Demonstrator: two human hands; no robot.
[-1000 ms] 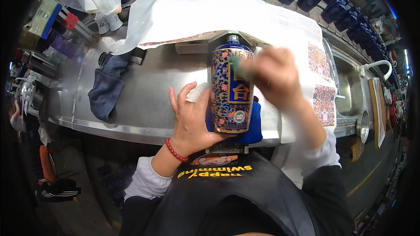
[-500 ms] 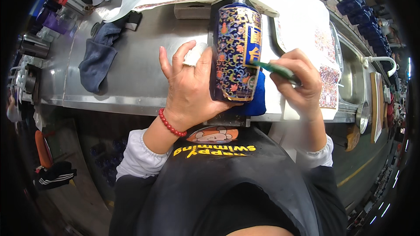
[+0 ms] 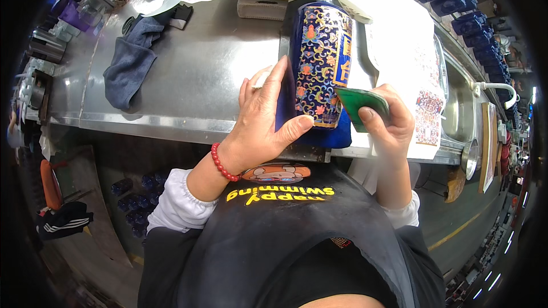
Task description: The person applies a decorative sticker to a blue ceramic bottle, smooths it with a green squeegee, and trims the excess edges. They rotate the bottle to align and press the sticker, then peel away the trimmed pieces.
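A dark blue bottle [image 3: 315, 63], wrapped in a colourful floral label with gold characters on a blue panel, lies with its neck pointing away from me. Beneath its near end is a blue cloth or pad [image 3: 337, 137]. My left hand [image 3: 260, 111] is at the bottle's left side, its thumb on the lower label edge. A small white wad [image 3: 260, 81], paper or cloth, shows between its partly curled fingers. My right hand [image 3: 391, 117] pinches a flat green scraper [image 3: 361, 102]. The scraper's left edge meets or nearly meets the label's lower right part.
A grey-blue cloth [image 3: 130, 65] lies on the steel worktop [image 3: 200, 51] at left. White label sheets [image 3: 399, 34] cover the back and right. A sink [image 3: 456, 97] with a white tap [image 3: 496, 88] is farther right. Several blue bottles [image 3: 468, 23] stand at upper right.
The bottle has rolled slightly, turning its gold-lettered panel rightward. The scraper has turned from edge-on to showing its flat face and moved lower. My left hand has shifted, its thumb now on the label.
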